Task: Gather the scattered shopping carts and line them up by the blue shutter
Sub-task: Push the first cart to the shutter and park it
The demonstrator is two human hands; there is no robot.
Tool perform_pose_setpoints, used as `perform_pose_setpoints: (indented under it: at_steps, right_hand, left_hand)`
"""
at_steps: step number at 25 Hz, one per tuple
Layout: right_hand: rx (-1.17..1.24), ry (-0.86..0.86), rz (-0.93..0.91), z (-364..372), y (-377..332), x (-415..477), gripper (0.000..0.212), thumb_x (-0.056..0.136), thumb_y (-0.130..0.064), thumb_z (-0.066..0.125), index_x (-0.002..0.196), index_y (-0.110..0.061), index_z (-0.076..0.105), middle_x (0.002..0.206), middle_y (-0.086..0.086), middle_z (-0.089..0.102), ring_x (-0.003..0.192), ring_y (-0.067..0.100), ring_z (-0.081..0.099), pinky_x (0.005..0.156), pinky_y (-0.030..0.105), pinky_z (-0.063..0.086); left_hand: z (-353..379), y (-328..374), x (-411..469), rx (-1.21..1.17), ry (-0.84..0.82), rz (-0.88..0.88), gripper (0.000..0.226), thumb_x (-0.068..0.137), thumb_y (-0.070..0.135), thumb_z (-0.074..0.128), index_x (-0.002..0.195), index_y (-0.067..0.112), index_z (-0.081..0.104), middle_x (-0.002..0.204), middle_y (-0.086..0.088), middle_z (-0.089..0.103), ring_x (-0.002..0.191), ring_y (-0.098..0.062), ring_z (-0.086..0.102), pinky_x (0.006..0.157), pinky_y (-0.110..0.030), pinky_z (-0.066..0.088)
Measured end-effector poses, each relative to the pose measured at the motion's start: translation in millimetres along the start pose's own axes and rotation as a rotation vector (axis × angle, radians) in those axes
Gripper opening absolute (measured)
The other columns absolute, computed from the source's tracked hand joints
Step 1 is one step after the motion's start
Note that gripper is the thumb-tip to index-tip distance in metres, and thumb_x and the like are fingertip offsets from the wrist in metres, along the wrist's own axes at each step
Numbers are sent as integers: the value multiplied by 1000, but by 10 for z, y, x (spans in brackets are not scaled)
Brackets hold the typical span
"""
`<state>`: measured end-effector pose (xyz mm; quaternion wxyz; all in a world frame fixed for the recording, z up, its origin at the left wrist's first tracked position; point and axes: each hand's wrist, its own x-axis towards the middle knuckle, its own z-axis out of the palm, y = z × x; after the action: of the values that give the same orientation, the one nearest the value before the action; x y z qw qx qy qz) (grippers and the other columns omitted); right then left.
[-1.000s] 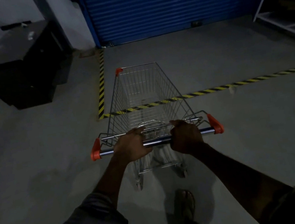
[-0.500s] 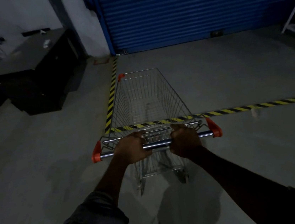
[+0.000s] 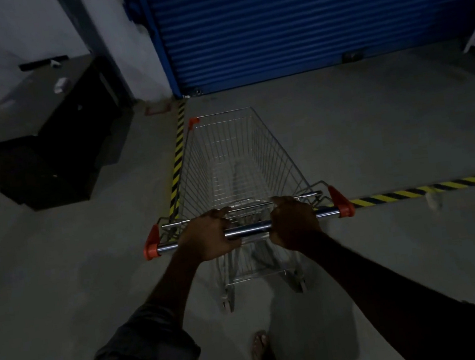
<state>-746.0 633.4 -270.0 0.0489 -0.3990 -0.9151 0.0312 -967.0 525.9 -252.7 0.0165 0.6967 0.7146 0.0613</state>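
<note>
An empty wire shopping cart stands on the grey concrete floor, its nose aimed at the blue shutter, near it but with bare floor between them. The left hand and right hand are both clenched around the chrome handle bar, close together near its middle. The cart's left side runs along a strip of yellow-and-black floor tape, and a second strip crosses under the handle end. A hard shove could likely ram the nose into the shutter. With both hands near the middle of the bar, steering leverage looks weak, so a swivelling wheel might pull the cart left over the tape toward the dark bench. A sandalled foot is close behind the rear wheels and could catch them. The light is dim, which makes gaps hard to judge. No other cart is in view to line up against.
</note>
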Motion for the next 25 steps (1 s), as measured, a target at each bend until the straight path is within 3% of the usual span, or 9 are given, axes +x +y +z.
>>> perform_pose_setpoints:
  at_steps: [4, 7, 10, 13, 19, 22, 25]
  right_hand:
    - [1, -71, -67, -127, 32, 742, 45, 82, -56, 59, 110, -24, 73, 154, 2, 48, 129, 25, 56, 94, 41, 50]
    - [43, -176, -101, -199, 120, 1291, 65, 86, -78, 43, 118, -27, 67, 162, -1, 35, 139, 25, 46, 106, 45, 45]
    - [111, -242, -37, -204, 198, 1792, 75, 85, -87, 33, 119, -27, 64, 165, -4, 27, 145, 24, 38, 113, 46, 40]
    - [99, -195, -56, -173, 277, 2268, 88, 78, -93, 21, 116, -27, 65, 165, -4, 29, 147, 23, 35, 114, 48, 40]
    - [88, -156, -103, -79, 479, 3185, 65, 88, -81, 42, 118, -28, 66, 162, 0, 36, 145, 26, 39, 111, 49, 42]
    - [97, -101, -142, -60, 599, 3652, 66, 93, -75, 45, 128, -23, 64, 154, 3, 47, 141, 27, 44, 108, 49, 44]
    - [65, -144, -129, -58, 716, 4192, 70, 89, -78, 46, 128, -24, 64, 159, 0, 41, 140, 25, 46, 110, 48, 43]
  left_hand:
    - [13, -563, 667, 5, 1, 36, 60, 71, 74, 46, 96, 28, 75, 148, 8, 56, 122, -14, 64, 89, -32, 56]
    - [84, -939, 1165, 33, -3, 17, 64, 72, 76, 46, 106, 30, 75, 151, 11, 52, 127, -15, 60, 92, -36, 56]
    - [117, -1131, 1575, 35, -35, -101, 68, 73, 72, 56, 127, 32, 67, 157, 13, 44, 140, -19, 46, 107, -46, 45]
    - [148, -1263, 1919, 84, -34, -233, 69, 79, 67, 67, 137, 30, 60, 158, 11, 41, 146, -21, 37, 115, -48, 33]
    - [126, -1680, 2708, 42, -62, -299, 59, 78, 61, 74, 131, 36, 64, 160, 15, 37, 148, -20, 34, 115, -50, 34]
    - [116, -1897, 3152, 39, -35, -312, 53, 77, 55, 76, 126, 39, 67, 158, 17, 40, 146, -19, 37, 114, -48, 35]
    - [124, -2128, 3564, 87, -43, -324, 48, 76, 52, 76, 122, 38, 69, 157, 17, 42, 142, -20, 42, 109, -48, 40]
